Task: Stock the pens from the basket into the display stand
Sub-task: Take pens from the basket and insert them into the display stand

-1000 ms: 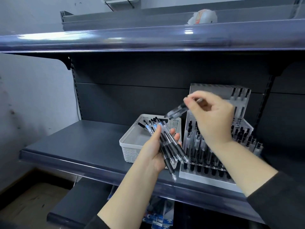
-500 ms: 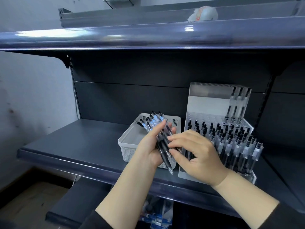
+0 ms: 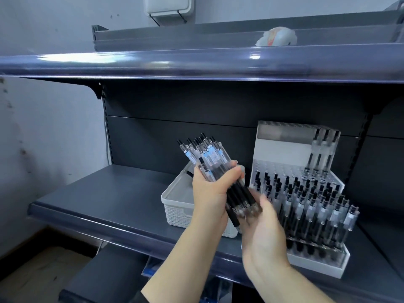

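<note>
Above the basket (image 3: 177, 206), pens (image 3: 209, 162) now higher in left hand (image 3: 211, 191).

Left hand (image 3: 211, 193) grips a pen bundle (image 3: 215, 171); blurred right hand (image 3: 262, 228) cups beneath its tips

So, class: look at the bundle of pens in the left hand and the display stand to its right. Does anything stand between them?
Only the right hand, blurred, at the lower ends of the pens that the left hand grips. Otherwise nothing visible blocks the way to the display stand, whose rear holes look free.
</note>
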A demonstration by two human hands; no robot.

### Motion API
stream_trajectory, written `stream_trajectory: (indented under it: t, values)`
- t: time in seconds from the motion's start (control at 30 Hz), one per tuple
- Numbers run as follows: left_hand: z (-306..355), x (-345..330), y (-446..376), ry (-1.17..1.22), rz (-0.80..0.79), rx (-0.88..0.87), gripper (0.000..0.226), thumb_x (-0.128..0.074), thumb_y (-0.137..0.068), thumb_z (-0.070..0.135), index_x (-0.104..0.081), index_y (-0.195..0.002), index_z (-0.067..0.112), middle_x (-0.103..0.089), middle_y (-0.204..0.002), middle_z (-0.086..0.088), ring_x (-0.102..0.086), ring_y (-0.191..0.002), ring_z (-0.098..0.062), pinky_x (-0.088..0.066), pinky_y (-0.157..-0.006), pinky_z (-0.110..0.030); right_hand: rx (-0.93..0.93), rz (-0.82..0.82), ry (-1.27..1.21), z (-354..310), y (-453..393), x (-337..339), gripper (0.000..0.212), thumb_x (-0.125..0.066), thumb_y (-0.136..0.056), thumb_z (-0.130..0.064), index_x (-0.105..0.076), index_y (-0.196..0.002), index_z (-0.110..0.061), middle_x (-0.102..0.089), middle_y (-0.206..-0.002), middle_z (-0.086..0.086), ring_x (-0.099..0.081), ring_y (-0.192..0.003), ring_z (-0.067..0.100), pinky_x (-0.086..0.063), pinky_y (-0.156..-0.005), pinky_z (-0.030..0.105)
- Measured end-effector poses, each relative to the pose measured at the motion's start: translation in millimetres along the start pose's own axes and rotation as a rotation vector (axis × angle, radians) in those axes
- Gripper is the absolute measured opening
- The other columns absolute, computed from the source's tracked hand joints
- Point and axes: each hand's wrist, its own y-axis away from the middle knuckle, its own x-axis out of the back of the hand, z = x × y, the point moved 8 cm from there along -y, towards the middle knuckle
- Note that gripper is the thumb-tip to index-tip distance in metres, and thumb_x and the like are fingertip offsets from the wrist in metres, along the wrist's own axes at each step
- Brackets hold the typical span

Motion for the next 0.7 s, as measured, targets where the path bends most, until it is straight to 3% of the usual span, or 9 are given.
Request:
stream_trajectory:
  t: [0.07,0.2,0.33,0.4,0.6,0.7]
  values:
    - [3.0,-4.0,5.3,-0.069,-0.012,-0.029,0.037,-0.07,-0.071,-0.015,-0.054,-0.093,0.01,-0.07,-0.072,0.0,-0.065,-0.066,-0.017,-0.055,-0.067,-0.03,-0.156,0.051,-0.189,11.2,1.5,-6.1,0.033,-0.034,-0.101,-0.025,-0.064,-0.09,-0.015,-0.07,-0.086,0.004,-0.062,-0.078,0.013,-0.044,-0.069,0.025]
    - [11.9,-7.5,8.0,-0.193,-0.076,-0.099,0.044,-0.075,-0.064,-0.011,-0.054,-0.091,0.016,-0.072,-0.074,0.002,-0.067,-0.071,-0.018,-0.056,-0.075,-0.036,-0.286,0.068,-0.31,18.6,-1.2,-10.3,0.038,-0.032,-0.102,-0.029,-0.064,-0.09,-0.013,-0.072,-0.071,0.005,-0.063,-0.078,0.018,-0.044,-0.068,0.027]
    - [4.2,-9.4,14.2,-0.342,-0.136,-0.091,0.039,-0.076,-0.065,-0.013,-0.057,-0.092,0.007,-0.071,-0.072,0.003,-0.067,-0.07,-0.012,-0.053,-0.066,-0.025,-0.351,0.077,-0.401,17.8,-5.2,-14.3,0.032,-0.037,-0.098,-0.021,-0.065,-0.099,-0.007,-0.071,-0.085,0.011,-0.064,-0.089,0.024,-0.047,-0.088,0.034]
    - [0.3,-9.8,17.8,-0.382,-0.152,-0.097,0.041,-0.079,-0.057,-0.003,-0.059,-0.093,-0.001,-0.071,-0.073,0.002,-0.068,-0.07,-0.012,-0.053,-0.065,-0.023,-0.365,0.044,-0.429,16.1,-4.0,-19.8,0.031,-0.038,-0.094,-0.018,-0.067,-0.096,-0.006,-0.072,-0.081,0.012,-0.065,-0.087,0.025,-0.046,-0.092,0.034]
    - [-2.0,-15.5,20.8,-0.418,-0.188,-0.108,0.037,-0.079,-0.059,-0.001,-0.063,-0.092,0.002,-0.074,-0.077,-0.003,-0.071,-0.075,-0.015,-0.054,-0.067,-0.025,-0.392,0.006,-0.509,14.8,-0.8,-23.4,0.049,-0.035,-0.092,-0.015,-0.075,-0.065,-0.006,-0.073,-0.072,0.011,-0.071,-0.062,0.023,-0.054,-0.073,0.031]
    - [-2.1,-15.1,20.4,-0.395,-0.176,-0.103,0.042,-0.079,-0.054,0.009,-0.064,-0.093,0.008,-0.072,-0.076,-0.004,-0.069,-0.074,-0.015,-0.054,-0.067,-0.026,-0.395,-0.01,-0.509,13.1,-0.4,-24.3,0.037,-0.037,-0.093,-0.017,-0.07,-0.084,-0.004,-0.073,-0.077,0.012,-0.07,-0.072,0.026,-0.048,-0.086,0.035]
